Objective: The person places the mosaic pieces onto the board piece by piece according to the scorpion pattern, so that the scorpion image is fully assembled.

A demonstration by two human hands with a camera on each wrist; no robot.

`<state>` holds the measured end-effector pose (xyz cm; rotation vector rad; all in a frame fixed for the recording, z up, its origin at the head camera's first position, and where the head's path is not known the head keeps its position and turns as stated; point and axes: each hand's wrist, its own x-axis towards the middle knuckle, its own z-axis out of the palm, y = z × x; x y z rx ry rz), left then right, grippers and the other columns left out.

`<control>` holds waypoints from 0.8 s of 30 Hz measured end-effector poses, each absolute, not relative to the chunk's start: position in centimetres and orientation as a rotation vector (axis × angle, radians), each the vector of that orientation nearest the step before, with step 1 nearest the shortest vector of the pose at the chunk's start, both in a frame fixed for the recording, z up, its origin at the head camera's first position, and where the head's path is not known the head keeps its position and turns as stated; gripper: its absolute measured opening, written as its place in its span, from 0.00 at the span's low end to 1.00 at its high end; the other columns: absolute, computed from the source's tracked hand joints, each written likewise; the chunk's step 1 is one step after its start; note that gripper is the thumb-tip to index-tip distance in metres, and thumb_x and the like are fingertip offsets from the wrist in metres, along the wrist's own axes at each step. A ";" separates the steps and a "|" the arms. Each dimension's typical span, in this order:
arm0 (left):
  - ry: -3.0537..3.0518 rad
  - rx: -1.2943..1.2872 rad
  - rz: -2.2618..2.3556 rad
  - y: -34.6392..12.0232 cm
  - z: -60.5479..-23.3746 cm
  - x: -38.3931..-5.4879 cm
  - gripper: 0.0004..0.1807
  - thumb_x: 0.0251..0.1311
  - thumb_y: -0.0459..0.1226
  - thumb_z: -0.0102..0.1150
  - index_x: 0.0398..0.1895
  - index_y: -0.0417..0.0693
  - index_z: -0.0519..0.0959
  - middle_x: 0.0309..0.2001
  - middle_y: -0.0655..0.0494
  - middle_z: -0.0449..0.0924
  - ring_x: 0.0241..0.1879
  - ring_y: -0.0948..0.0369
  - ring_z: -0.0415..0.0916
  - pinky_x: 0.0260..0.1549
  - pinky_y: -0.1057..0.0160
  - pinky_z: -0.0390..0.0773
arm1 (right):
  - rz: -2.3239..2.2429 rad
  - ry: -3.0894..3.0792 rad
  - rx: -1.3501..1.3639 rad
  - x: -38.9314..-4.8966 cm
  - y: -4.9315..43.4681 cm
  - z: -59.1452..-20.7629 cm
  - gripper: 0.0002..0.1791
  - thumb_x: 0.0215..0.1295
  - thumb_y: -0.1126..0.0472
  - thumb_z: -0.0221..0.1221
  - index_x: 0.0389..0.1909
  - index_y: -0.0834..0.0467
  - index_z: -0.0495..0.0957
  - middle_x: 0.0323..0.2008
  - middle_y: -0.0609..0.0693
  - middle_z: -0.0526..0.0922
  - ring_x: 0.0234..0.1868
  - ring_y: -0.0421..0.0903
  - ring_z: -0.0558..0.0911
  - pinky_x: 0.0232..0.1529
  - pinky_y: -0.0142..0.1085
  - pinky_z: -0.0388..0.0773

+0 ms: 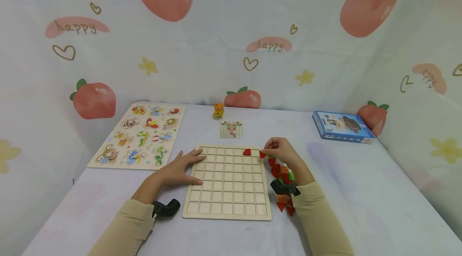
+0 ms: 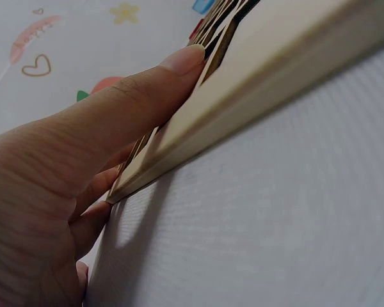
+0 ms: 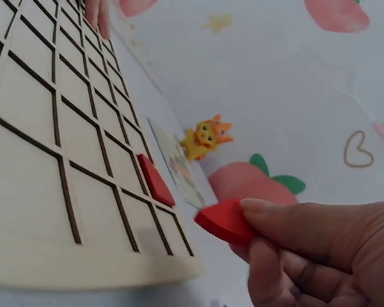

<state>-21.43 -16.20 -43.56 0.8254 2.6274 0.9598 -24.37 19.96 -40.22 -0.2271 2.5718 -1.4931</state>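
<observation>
A wooden grid board (image 1: pixel 223 186) lies flat on the table. My left hand (image 1: pixel 180 169) rests on its left edge with the fingers spread and fairly straight; in the left wrist view the thumb (image 2: pixel 147 89) lies on the board's rim. Between thumb and fingertips my right hand (image 3: pixel 313 246) pinches a red quarter-circle block (image 3: pixel 227 220), just off the board's upper right corner. Another red quarter-circle piece (image 1: pixel 247 152) sits in a top-row cell. Beside the board's right edge, partly under the right wrist, lies a pile of red, orange, green and white blocks (image 1: pixel 276 170).
Behind the board lie a small pattern card (image 1: pixel 232 130) and an orange toy figure (image 1: pixel 218 110). A wooden insect puzzle board (image 1: pixel 144 136) is at the left. At the back right lies a blue box (image 1: pixel 343 126). Printed cloth hangs behind the table.
</observation>
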 end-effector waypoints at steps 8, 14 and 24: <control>2.625 0.821 0.966 -16.0 -43.3 -21.4 0.47 0.42 0.55 0.70 0.67 0.50 0.64 0.74 0.49 0.48 0.74 0.47 0.39 0.69 0.41 0.26 | -1.427 2.516 -0.242 -24.7 18.5 -40.7 0.08 0.59 0.65 0.61 0.34 0.68 0.79 0.29 0.56 0.82 0.26 0.42 0.77 0.31 0.32 0.79; 2.623 0.830 0.965 -16.1 -43.5 -21.5 0.47 0.42 0.54 0.70 0.67 0.50 0.64 0.73 0.48 0.49 0.74 0.46 0.39 0.69 0.41 0.26 | -1.405 2.503 -0.196 -24.5 18.0 -41.3 0.07 0.59 0.65 0.62 0.33 0.67 0.80 0.27 0.53 0.83 0.24 0.40 0.78 0.29 0.31 0.79; 2.635 0.830 0.966 -16.2 -43.6 -21.4 0.47 0.42 0.55 0.70 0.67 0.50 0.64 0.73 0.46 0.49 0.73 0.45 0.39 0.68 0.39 0.27 | -1.381 2.547 -0.230 -24.4 17.6 -41.6 0.06 0.58 0.69 0.61 0.32 0.70 0.80 0.28 0.58 0.84 0.23 0.38 0.79 0.30 0.32 0.81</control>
